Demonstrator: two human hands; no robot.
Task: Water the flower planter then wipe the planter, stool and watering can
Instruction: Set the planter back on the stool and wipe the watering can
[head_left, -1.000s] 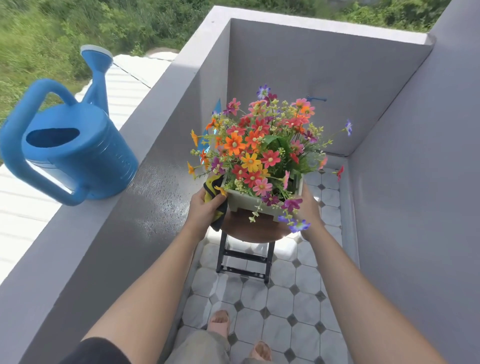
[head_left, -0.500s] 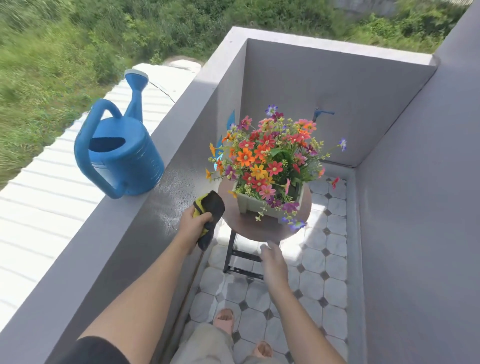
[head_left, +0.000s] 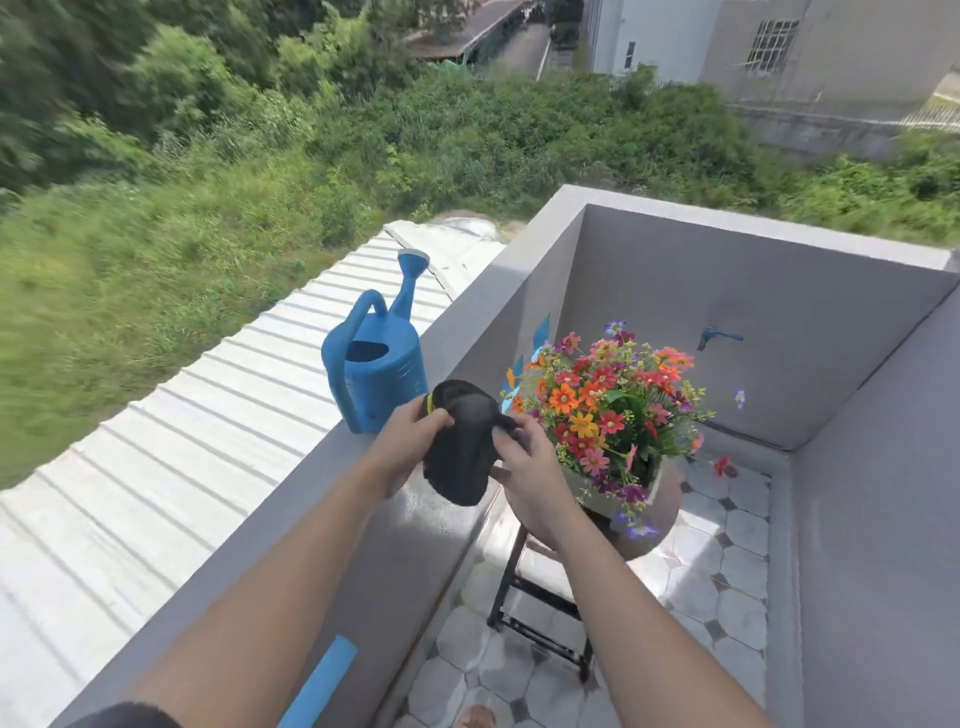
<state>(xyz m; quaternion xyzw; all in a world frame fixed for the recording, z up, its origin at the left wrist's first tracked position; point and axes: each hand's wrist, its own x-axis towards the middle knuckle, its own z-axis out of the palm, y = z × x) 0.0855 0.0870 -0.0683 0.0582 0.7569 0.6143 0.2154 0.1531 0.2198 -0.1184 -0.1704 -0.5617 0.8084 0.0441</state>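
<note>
A blue watering can (head_left: 376, 371) stands on top of the grey balcony wall (head_left: 467, 317). A pale planter (head_left: 613, 488) full of colourful flowers (head_left: 602, 400) sits on a round brown stool (head_left: 649, 525) with black legs. Between the can and the flowers, both my hands hold a black cloth (head_left: 460, 447) with a yellow edge. My left hand (head_left: 410, 441) grips its left side. My right hand (head_left: 530, 478) pinches its right side, in front of the planter.
A white corrugated roof (head_left: 182, 441) lies beyond the wall on the left. Grey walls enclose the tiled balcony floor (head_left: 727, 571). A blue tap (head_left: 719, 336) sticks out of the far wall. A blue tape strip (head_left: 322, 680) marks the near wall.
Both hands left the planter, which now rests on the stool. My right hand came up and took hold of the cloth with my left. The view lifted toward the greenery.
</note>
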